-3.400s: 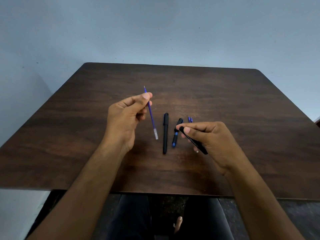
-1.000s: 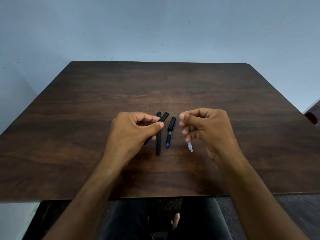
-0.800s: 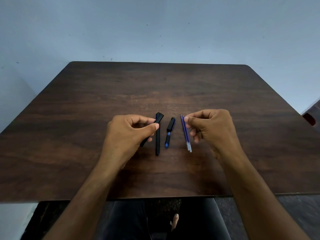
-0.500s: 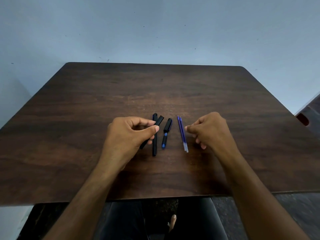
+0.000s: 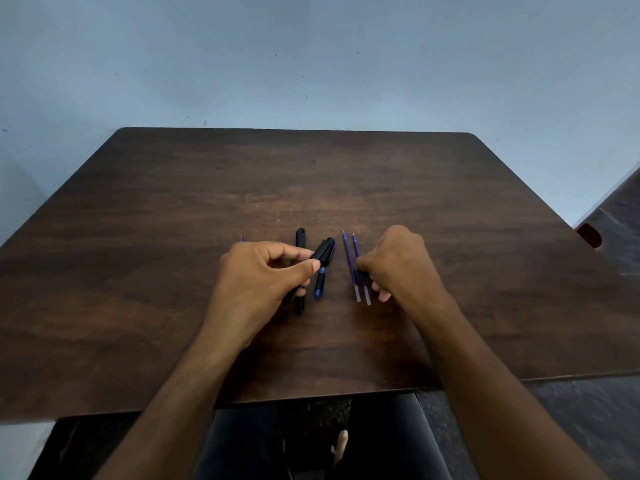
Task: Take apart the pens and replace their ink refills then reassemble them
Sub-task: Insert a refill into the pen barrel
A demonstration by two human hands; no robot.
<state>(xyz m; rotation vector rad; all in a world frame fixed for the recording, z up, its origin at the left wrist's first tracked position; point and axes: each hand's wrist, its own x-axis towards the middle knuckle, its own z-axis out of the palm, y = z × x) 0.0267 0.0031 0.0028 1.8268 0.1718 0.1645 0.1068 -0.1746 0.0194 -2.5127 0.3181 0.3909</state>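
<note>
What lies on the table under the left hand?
Under the left hand, which pinches a black barrel, a black pen shows above and below the fingers; its middle is covered. A refill tip pokes out beyond the knuckles; the rest is hidden.

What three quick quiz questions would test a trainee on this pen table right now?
1. True or false: the left hand holds a black pen barrel.
2. How many blue refills lie side by side next to the right hand?
3. Where does the separate black pen lie? A) on the table B) in the right hand.

Key: 1 true; 2 two; 3 A.
</note>
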